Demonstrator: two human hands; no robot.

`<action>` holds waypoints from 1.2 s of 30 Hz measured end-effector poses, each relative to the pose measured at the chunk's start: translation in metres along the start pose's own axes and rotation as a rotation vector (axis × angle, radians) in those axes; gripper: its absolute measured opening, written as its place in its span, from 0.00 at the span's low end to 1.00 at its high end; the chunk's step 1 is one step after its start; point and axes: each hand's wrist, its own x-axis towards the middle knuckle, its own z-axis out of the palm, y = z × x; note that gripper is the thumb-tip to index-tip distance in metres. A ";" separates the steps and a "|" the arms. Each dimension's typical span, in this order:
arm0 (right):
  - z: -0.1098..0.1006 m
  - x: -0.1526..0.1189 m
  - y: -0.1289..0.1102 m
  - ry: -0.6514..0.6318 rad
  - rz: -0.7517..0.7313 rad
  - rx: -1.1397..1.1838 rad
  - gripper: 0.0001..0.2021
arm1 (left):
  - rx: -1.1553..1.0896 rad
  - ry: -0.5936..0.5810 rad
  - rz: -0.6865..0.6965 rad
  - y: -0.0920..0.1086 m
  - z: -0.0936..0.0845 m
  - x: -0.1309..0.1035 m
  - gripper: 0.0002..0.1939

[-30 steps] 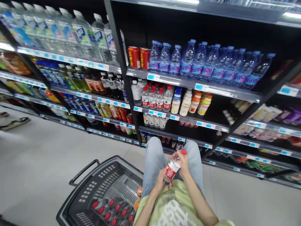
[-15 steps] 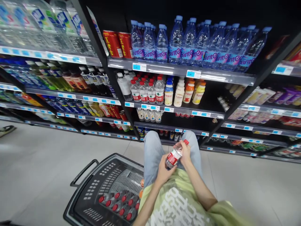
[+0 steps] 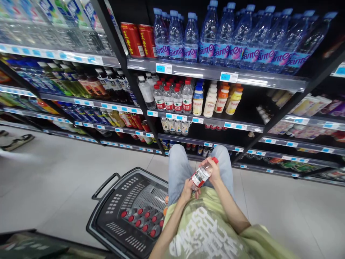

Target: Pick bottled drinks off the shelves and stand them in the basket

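A clear water bottle (image 3: 201, 176) with a red cap and a red-and-white label lies tilted between my hands, above my lap. My left hand (image 3: 188, 190) is wrapped round its base end. Near the cap, the fingers of my right hand (image 3: 213, 170) grip the upper part. Beside my left leg stands a black shopping basket (image 3: 114, 201) with a side handle. Several red-capped bottles (image 3: 144, 220) stand in it, along with orange-topped items partly hidden by my body. Similar red-capped bottles (image 3: 173, 99) are lined up on the shelf ahead.
Tall blue-capped bottles (image 3: 226, 39) and red cans (image 3: 139, 40) fill the upper shelf. Small yogurt-drink bottles (image 3: 210, 100) stand right of the red-capped ones. At the far left a person's shoe (image 3: 18, 142) shows on the floor. A dark-edged object (image 3: 35, 244) sits at the bottom left.
The bottle has been rolled in my hands, so a different side of its label shows. My view has shifted a little. At the left, the other person's shoe shows more, and a dark-edged object has appeared.
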 end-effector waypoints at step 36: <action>0.029 -0.011 0.012 -0.125 -0.027 -0.288 0.14 | 0.294 0.490 0.371 0.067 0.005 -0.026 0.24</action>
